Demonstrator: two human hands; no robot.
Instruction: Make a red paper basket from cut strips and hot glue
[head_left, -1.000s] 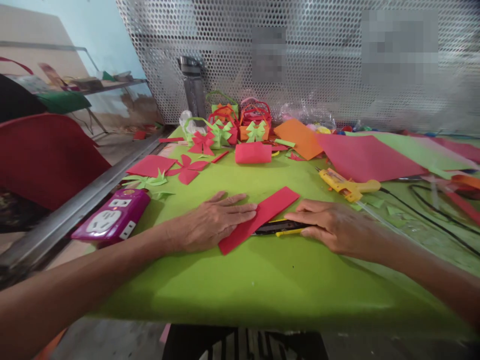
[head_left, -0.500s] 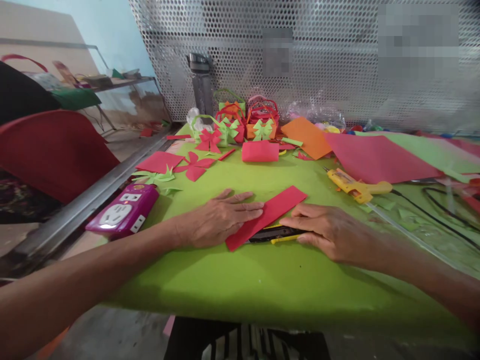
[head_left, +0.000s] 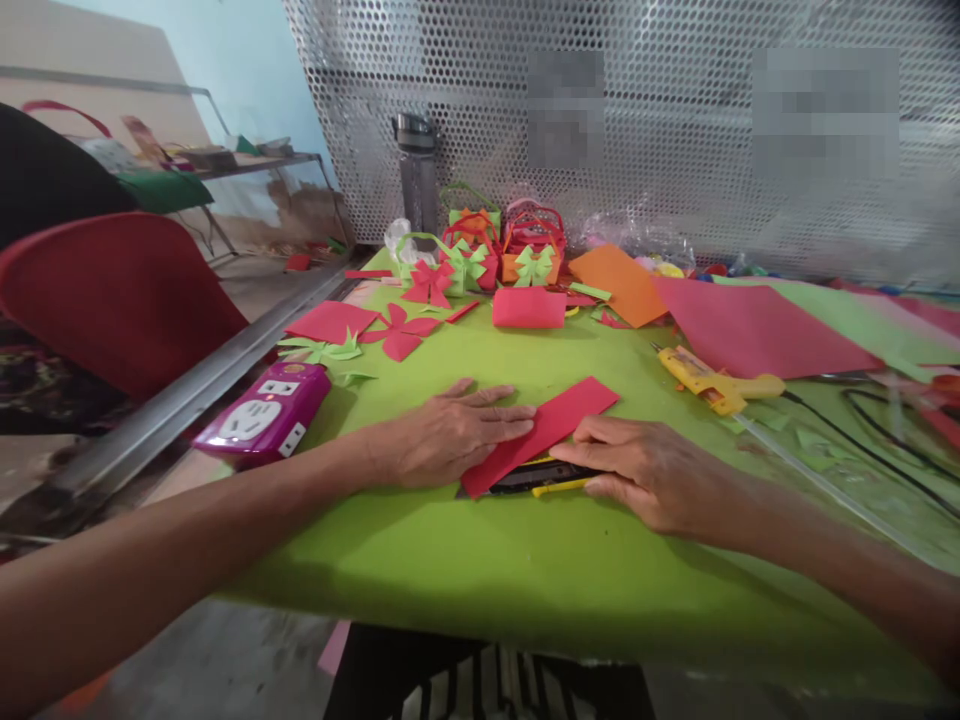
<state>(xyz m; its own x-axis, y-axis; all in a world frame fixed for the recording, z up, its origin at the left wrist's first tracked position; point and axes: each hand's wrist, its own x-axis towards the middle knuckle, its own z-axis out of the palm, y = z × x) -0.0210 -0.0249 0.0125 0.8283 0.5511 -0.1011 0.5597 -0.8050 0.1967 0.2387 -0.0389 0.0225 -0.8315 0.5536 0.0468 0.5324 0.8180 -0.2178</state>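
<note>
My left hand [head_left: 450, 435] lies flat with its fingers spread, fingertips pressing on a red strip [head_left: 559, 425] of felt-like sheet or paper. The strip rests at a slant on the green tabletop. My right hand [head_left: 637, 470] is closed on the handle of a black and yellow utility knife [head_left: 517, 479]. The knife lies low against the table and passes under the near end of the strip. Its blade tip pokes out on the strip's left side, while the middle of the blade is hidden beneath the strip.
Left is a purple power socket [head_left: 262, 415]; right, a yellow glue gun [head_left: 716, 380] with its cord. Behind are a folded red piece [head_left: 529, 308], small bow-trimmed bags [head_left: 532, 262], coloured sheets [head_left: 757, 325] and a bottle [head_left: 417, 175]. A red chair [head_left: 127, 300] stands beyond the table's left edge.
The utility knife has slid left under the strip, and its tip now shows past the strip's left edge. My left hand keeps its place on the strip. The whole view has shifted slightly.
</note>
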